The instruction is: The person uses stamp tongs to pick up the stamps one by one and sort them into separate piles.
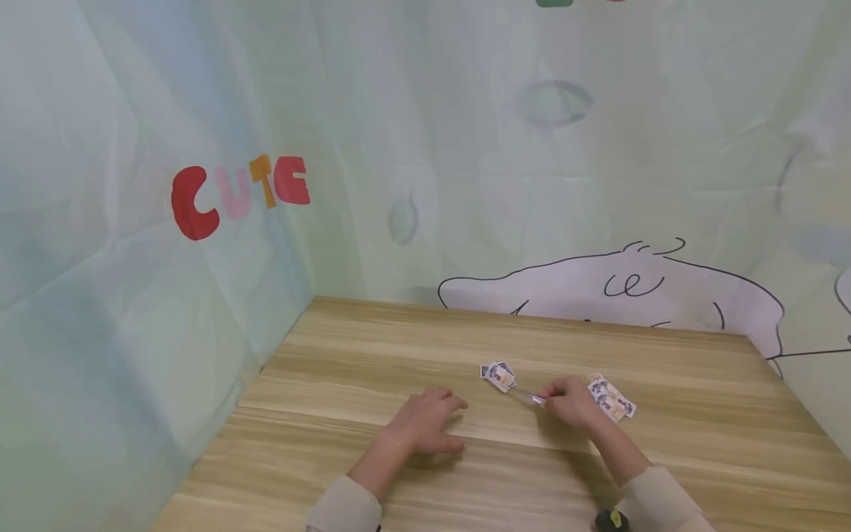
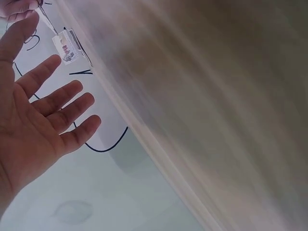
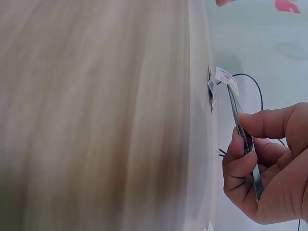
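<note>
My right hand (image 1: 570, 401) pinches a pair of metal tweezers (image 3: 235, 106) between thumb and fingers. At the tweezers' tips is a small printed card (image 3: 226, 78), which in the right wrist view stands raised over other cards (image 3: 211, 91). In the head view, that printed card (image 1: 500, 377) overlaps the small pile around it. To the left, my left hand (image 1: 425, 423) hovers low over the table with spread fingers and nothing in its grasp; its palm (image 2: 29, 130) shows bare in the left wrist view.
A second pile of similar printed cards (image 1: 610, 399) lies right of my right hand. The wood-grain table (image 1: 372, 347) meets fabric walls (image 1: 372, 148) at the left and back. A dark object with a yellow-green mark (image 1: 610, 520) shows by my right sleeve.
</note>
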### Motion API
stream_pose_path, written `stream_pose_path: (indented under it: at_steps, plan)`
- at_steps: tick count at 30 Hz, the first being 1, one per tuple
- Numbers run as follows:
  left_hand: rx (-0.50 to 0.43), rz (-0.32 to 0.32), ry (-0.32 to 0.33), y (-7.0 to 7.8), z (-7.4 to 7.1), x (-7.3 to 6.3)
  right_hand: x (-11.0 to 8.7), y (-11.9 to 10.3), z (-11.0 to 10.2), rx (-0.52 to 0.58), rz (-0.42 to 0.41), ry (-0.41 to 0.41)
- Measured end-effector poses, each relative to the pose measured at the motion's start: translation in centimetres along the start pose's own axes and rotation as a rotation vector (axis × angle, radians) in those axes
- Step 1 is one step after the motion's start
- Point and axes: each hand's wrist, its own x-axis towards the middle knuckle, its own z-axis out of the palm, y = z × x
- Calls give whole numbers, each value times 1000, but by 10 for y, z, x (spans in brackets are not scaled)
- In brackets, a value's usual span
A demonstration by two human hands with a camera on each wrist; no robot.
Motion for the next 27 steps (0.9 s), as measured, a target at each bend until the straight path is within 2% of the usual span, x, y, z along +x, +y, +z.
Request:
stream_pose_path:
  at_steps: [9,19,27]
  plan:
    - [29,22,1,11,-1,8,-9,12,-12,-7,-4,10]
    - [37,30,-16,20,3,16,-22,19,-28,-35,-12,56]
    - [38,50,-7,28,5,20,-32,26,-42,-45,24,75]
